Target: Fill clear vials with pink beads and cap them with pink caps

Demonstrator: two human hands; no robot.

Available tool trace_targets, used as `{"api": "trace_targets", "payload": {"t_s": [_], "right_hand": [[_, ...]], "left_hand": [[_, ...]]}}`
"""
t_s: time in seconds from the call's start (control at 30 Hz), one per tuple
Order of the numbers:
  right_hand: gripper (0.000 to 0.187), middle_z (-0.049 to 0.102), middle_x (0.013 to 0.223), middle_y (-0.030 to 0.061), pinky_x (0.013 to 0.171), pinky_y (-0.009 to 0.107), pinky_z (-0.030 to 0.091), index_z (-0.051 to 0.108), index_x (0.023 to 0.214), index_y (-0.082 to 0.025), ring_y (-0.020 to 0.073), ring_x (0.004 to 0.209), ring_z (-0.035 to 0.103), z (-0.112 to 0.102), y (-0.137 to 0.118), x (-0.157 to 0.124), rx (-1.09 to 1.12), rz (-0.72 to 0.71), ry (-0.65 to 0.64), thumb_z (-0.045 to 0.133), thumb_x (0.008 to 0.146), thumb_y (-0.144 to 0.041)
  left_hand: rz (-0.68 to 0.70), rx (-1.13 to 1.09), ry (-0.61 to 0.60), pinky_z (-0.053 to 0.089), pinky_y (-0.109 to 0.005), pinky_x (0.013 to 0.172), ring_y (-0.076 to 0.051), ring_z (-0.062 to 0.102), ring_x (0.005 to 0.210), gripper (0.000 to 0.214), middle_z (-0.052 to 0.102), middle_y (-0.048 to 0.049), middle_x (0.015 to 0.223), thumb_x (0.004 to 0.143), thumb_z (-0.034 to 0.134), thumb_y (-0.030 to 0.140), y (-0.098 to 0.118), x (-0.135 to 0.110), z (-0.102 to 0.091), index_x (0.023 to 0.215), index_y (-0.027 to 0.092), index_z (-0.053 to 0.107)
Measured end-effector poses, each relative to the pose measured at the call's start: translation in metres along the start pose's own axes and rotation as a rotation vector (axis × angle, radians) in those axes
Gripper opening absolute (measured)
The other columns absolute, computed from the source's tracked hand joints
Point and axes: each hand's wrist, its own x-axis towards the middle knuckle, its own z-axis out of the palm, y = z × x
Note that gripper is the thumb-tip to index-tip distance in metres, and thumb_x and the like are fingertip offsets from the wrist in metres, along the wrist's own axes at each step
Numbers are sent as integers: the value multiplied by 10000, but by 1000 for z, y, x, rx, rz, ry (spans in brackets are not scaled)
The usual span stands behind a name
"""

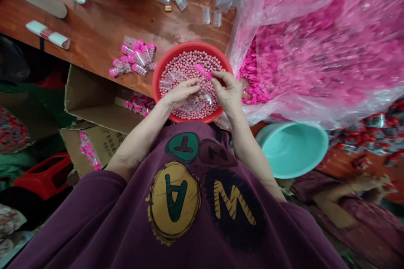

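Both hands work over a red bowl [158,76] of small pink beads [186,65] at the near edge of the wooden bench [104,21]. The right hand [229,92] pinches a pink cap [203,71] between its fingertips, just above the beads. The left hand [180,92] is curled narrow around what looks like a clear tube, hard to make out. Filled pink-capped tubes [134,59] lie left of the bowl; a teal basin [292,149] sits to the right.
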Motion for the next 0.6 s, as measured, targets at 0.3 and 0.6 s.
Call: {"api": "trace_targets", "payload": {"t_s": [0.3, 0.6], "right_hand": [[255, 832, 1134, 101, 1007, 480, 635, 825, 1172, -243, 281, 1081, 770, -1, 14, -4, -223, -176, -35, 597, 1086, -319], [216, 827, 1114, 85, 1019, 467, 632, 820, 1150, -246, 268, 1057, 767, 6, 6, -2, -168, -25, -97, 638, 1092, -348]], "left_hand": [[-42, -73, 21, 505, -249, 592, -133, 708, 695, 186, 740, -41, 904, 989, 724, 207, 6, -3, 3, 1162, 142, 718], [-28, -83, 38, 490, -216, 600, -117, 692, 714, 169, 722, -42, 881, 941, 654, 99, 5, 0, 0, 1087, 113, 739]]}}
